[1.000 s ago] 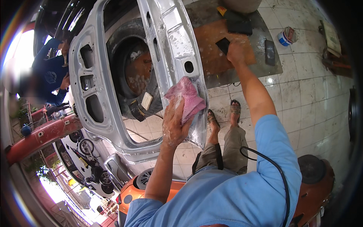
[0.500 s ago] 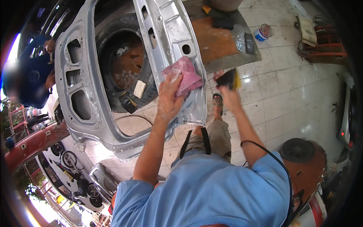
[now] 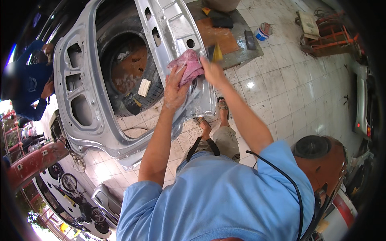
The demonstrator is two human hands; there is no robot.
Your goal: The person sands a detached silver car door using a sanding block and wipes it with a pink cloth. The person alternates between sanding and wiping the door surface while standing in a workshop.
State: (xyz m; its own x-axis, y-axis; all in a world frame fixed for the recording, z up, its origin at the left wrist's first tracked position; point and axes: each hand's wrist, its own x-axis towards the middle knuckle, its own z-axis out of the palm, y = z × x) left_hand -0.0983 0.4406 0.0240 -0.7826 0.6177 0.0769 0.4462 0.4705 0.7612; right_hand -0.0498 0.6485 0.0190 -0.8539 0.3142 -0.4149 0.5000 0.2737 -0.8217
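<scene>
My left hand (image 3: 175,90) lies closed over a bunched pink cloth (image 3: 188,67), pressing it on a grey-silver car door shell (image 3: 134,154). Close to the door's right edge, my right hand (image 3: 213,74) is closed on a flat black-and-yellow piece (image 3: 217,53); motion blurs it and its exact kind cannot be told. The metal around the cloth looks wet. Through the door's large opening show a tyre (image 3: 152,86) and a pale block (image 3: 144,87) on its rim, beside a black pad with a yellow edge (image 3: 132,105).
Beyond the door's right edge, a low board (image 3: 257,52) bears a dark block (image 3: 250,40). A paint tin (image 3: 263,31) and an orange metal frame (image 3: 327,46) stand on the tiles. Another person (image 3: 28,84) is at the far left. A brown car part (image 3: 321,160) sits at lower right.
My right hand has swung up and left with the black-and-yellow piece, coming to the door's edge near the cloth. My left hand stays on the cloth. The view has shifted slightly.
</scene>
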